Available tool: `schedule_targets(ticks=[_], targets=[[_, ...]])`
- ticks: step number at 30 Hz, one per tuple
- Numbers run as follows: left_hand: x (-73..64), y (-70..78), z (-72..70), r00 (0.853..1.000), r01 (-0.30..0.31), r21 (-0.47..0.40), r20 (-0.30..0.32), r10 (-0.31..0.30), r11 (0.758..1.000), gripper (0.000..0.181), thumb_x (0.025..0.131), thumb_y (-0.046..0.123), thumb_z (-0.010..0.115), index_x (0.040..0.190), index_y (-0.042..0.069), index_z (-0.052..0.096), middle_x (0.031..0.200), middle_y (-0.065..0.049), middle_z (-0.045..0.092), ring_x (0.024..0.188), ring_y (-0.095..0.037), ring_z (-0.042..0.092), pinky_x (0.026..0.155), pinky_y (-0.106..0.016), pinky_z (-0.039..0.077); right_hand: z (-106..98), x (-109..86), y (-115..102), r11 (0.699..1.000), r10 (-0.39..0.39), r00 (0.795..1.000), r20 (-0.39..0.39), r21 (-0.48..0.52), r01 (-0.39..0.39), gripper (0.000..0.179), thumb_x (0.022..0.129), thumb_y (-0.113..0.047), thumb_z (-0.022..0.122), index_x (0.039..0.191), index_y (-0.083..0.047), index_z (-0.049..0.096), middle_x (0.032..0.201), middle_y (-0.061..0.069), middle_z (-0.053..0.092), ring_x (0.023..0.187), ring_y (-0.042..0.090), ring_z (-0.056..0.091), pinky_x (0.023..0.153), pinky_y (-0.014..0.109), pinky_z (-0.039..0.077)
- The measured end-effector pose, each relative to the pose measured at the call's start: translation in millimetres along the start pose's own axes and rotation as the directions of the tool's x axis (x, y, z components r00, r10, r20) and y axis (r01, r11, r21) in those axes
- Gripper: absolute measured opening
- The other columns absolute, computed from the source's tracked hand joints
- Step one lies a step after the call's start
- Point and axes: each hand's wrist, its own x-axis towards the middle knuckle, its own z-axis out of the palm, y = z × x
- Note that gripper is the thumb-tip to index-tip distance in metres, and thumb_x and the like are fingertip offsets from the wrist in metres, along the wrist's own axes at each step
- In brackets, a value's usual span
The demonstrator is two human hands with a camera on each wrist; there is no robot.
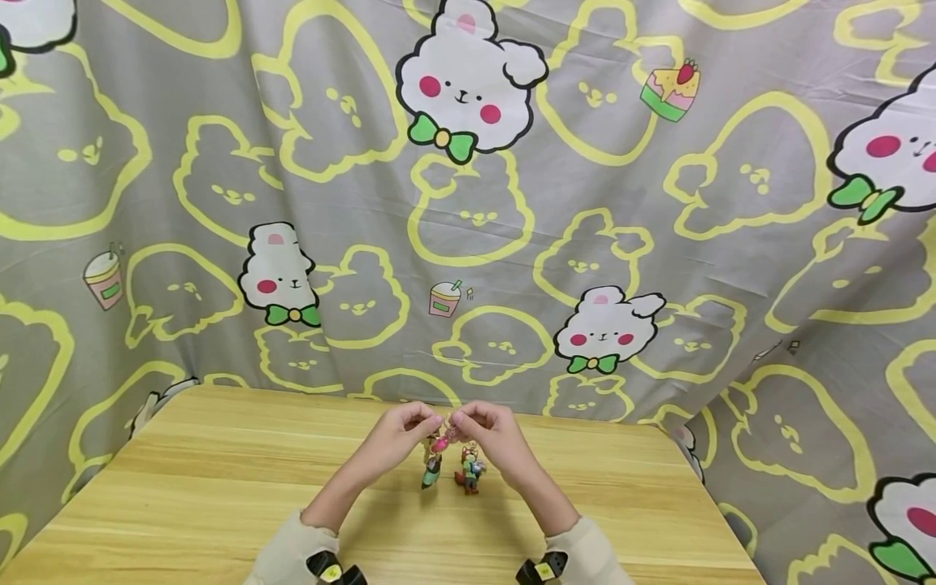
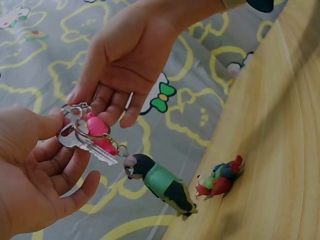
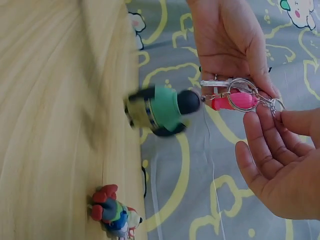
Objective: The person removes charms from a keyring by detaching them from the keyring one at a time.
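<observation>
My left hand [image 1: 405, 431] pinches a metal key [image 2: 102, 153] and its key ring between thumb and fingers. With thumb and fingertips, my right hand [image 1: 491, 432] pinches a smaller ring at the end of a short chain [image 3: 268, 103]. Between the hands is a bright pink charm [image 2: 97, 126], partly behind the ring. A dark animal figurine in a green top [image 2: 161, 181] dangles from the clasp below the left hand, blurred in the right wrist view. Nearer the right hand, a red fox-like figurine [image 1: 470, 471] appears to be on the table, apart from the fingers.
A light wooden table [image 1: 219, 487] spreads beneath both hands. Behind it and along its sides hangs a grey curtain [image 1: 483, 244] printed with yellow outlines and white cartoon animals. Black straps [image 1: 332, 569] are on both wrists over pale sleeves.
</observation>
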Motion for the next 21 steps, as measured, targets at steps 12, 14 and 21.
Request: schedule_targets(ticks=[12, 14, 21], targets=[[-2.8, -4.2, -1.2, 1.000, -0.012, -0.061, 0.021, 0.013, 0.998, 0.019, 0.099, 0.016, 0.067, 0.109, -0.001, 0.069, 0.100, -0.015, 0.072, 0.085, -0.012, 0.066, 0.077, -0.025, 0.055, 4, 0.5, -5, 0.999, 0.007, 0.998, -0.067, -0.041, -0.010, 0.023, 0.100, -0.017, 0.066, 0.100, 0.005, 0.071, 0.091, 0.023, 0.071, 0.080, 0.015, 0.067, 0.074, 0.025, 0.053], [-3.0, -3.6, 1.1, 0.999, -0.030, -0.026, -0.012, 0.030, 0.999, 0.018, 0.099, 0.015, 0.068, 0.106, -0.001, 0.069, 0.097, -0.015, 0.072, 0.083, -0.012, 0.066, 0.075, -0.027, 0.056, 5, 0.3, -6, 0.998, -0.001, 0.997, -0.075, -0.064, -0.004, 0.021, 0.100, -0.016, 0.066, 0.098, 0.003, 0.071, 0.089, 0.023, 0.071, 0.078, 0.019, 0.068, 0.071, 0.023, 0.054], [-0.5, 1.1, 11.1, 0.989, 0.022, 0.023, -0.146, -0.019, 0.999, 0.010, 0.094, 0.014, 0.073, 0.097, 0.004, 0.073, 0.089, -0.008, 0.074, 0.074, -0.011, 0.066, 0.069, -0.023, 0.054, 11, -1.6, -12, 0.994, 0.009, 0.993, -0.116, -0.110, -0.022, 0.018, 0.099, -0.016, 0.068, 0.097, 0.001, 0.071, 0.089, 0.019, 0.071, 0.079, 0.029, 0.071, 0.064, 0.021, 0.054]])
